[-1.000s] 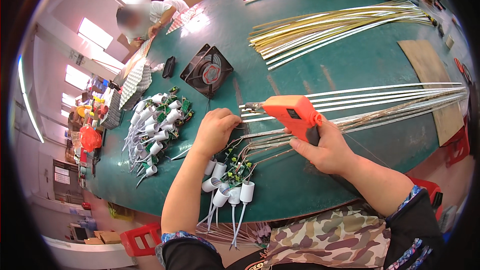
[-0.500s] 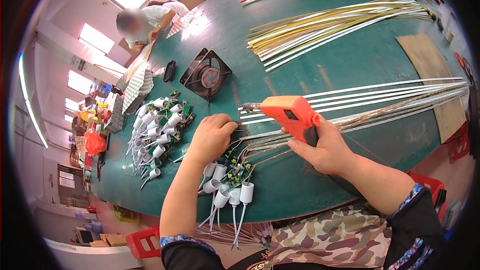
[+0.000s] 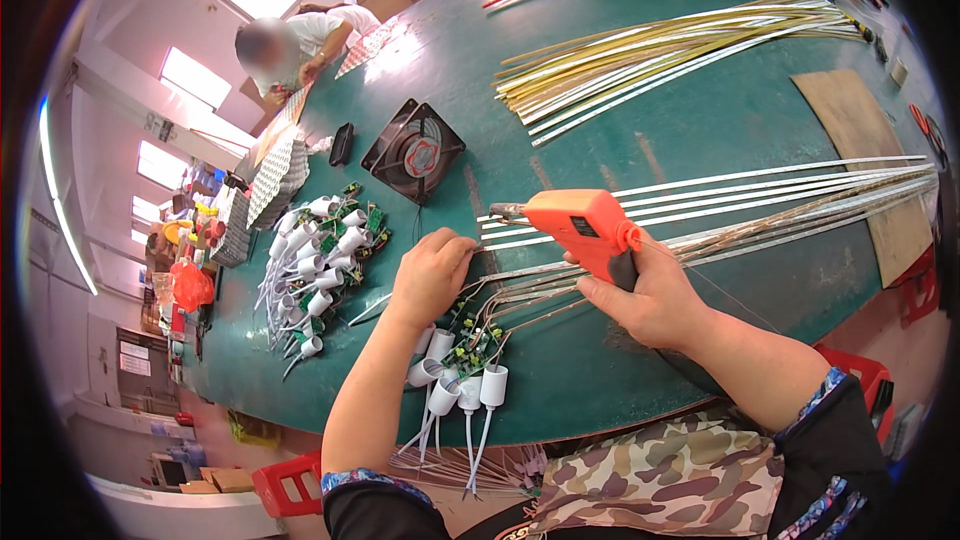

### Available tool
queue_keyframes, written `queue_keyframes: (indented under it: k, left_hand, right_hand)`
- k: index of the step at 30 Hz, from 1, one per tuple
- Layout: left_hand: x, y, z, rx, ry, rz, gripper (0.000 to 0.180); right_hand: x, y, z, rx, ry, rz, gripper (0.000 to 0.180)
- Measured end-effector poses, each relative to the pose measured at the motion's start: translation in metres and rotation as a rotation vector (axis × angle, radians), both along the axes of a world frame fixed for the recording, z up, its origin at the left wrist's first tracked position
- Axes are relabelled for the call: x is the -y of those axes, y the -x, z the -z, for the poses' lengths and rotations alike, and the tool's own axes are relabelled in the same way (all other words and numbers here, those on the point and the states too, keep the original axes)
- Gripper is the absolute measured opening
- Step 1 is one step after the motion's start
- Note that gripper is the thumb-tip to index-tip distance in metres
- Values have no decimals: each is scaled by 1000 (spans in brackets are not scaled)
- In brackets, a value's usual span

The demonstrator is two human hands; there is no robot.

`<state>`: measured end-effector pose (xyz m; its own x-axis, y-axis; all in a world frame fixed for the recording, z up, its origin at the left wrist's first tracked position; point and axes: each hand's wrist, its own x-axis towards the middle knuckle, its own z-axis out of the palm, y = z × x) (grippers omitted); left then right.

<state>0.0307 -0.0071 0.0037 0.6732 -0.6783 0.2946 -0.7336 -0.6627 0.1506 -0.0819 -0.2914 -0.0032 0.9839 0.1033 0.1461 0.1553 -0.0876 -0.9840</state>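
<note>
Orange glue gun (image 3: pixel 585 230): gripped in right hand (image 3: pixel 650 295) — nozzle pointing left
Left hand (image 3: pixel 432 275): fingers curled, pressing strip ends (image 3: pixel 500 285) onto green bench (image 3: pixel 700 130)

On the table (image 3: pixel 700 120), the left hand (image 3: pixel 432 275) rests on the near ends of the LED strips (image 3: pixel 760 195), which run off to the right. The right hand (image 3: pixel 650 295), just right of it, holds a glue gun (image 3: pixel 585 230) above those strips, nozzle pointing left. Lamp sockets with circuit boards (image 3: pixel 462 365) lie at the near edge below the left hand. A larger heap of sockets (image 3: pixel 320 255) lies farther left; a cooling fan (image 3: pixel 413 151) sits behind. A second strip bundle (image 3: pixel 680 50) lies far right.
</note>
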Motion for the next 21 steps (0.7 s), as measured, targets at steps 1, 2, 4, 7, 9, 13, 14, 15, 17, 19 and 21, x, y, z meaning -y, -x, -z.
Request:
queue_keyframes:
  k: [1,2,4,7,9,13,14,15,17,19,21]
  left_hand:
    - [1,1,0,-12,29,-13,14]
    - [2,1,1,-13,32,-16,14]
    - [3,2,3,-7,127,-76,14]
    - [-1,0,8,15,146,-2,13]
    - [-1,1,8,24,129,0,13]
    - [-3,-1,10,70,97,42,15]
    - [-2,-1,9,71,101,41,15]
    - [-2,-2,8,57,90,46,13]
    - [-2,-2,8,41,80,46,12]
    - [-3,-2,8,40,72,63,13]
    - [-3,-3,8,50,72,68,13]
  right_hand:
    - [0,0,0,0,-3,-1,56]
    - [0,0,0,-1,-1,-4,56]
    - [-1,0,0,-18,-14,-4,55]
    - [-3,-1,3,9,5,-8,55]
    - [-4,-1,2,15,26,-21,54]
    - [-6,2,-1,31,75,-39,50]
    - [-6,2,-1,32,78,-39,50]
    - [-6,2,-1,28,83,-43,47]
    - [-8,1,-1,22,88,-51,44]
    - [-8,0,-2,31,130,-47,40]
    - [-9,1,-4,23,126,-54,38]
